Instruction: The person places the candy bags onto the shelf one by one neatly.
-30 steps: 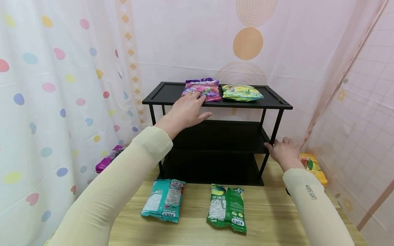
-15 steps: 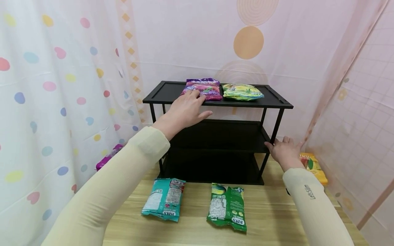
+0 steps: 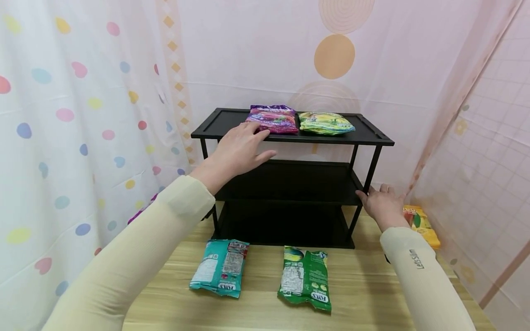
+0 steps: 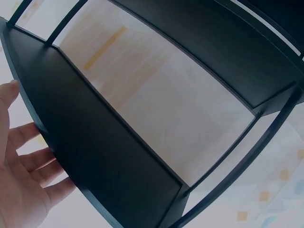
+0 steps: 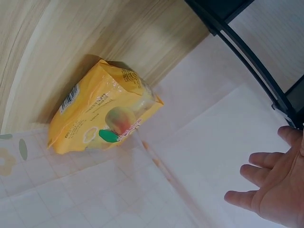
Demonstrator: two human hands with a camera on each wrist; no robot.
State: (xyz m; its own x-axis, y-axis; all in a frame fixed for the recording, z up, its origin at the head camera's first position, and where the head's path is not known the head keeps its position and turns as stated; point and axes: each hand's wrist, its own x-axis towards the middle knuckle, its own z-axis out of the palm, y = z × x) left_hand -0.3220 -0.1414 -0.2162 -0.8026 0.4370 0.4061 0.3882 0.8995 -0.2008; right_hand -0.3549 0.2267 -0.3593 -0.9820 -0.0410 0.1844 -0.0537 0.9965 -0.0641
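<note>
A black three-tier shelf [image 3: 290, 181] stands on the wooden table. On its top tier lie a purple-pink candy bag [image 3: 273, 118] and a yellow-green candy bag [image 3: 326, 123], side by side. My left hand [image 3: 238, 149] is at the front edge of that tier, fingers extended and fingertips by the purple bag's lower left corner; whether they touch it I cannot tell. In the left wrist view the thumb is apart from the fingers. My right hand [image 3: 384, 204] has its thumb against the shelf's right front post, near the middle tier. Its other fingers spread loosely in the right wrist view.
In front of the shelf, a teal candy bag [image 3: 221, 268] and a green candy bag [image 3: 305, 279] lie on the table. A yellow bag [image 5: 107, 111] with a mango picture leans by the right curtain. Part of a magenta bag [image 3: 138, 215] shows behind the left sleeve.
My left hand has drawn slightly left and back from the purple bag. That bag lies nearly where it was. My right hand stays at the post.
</note>
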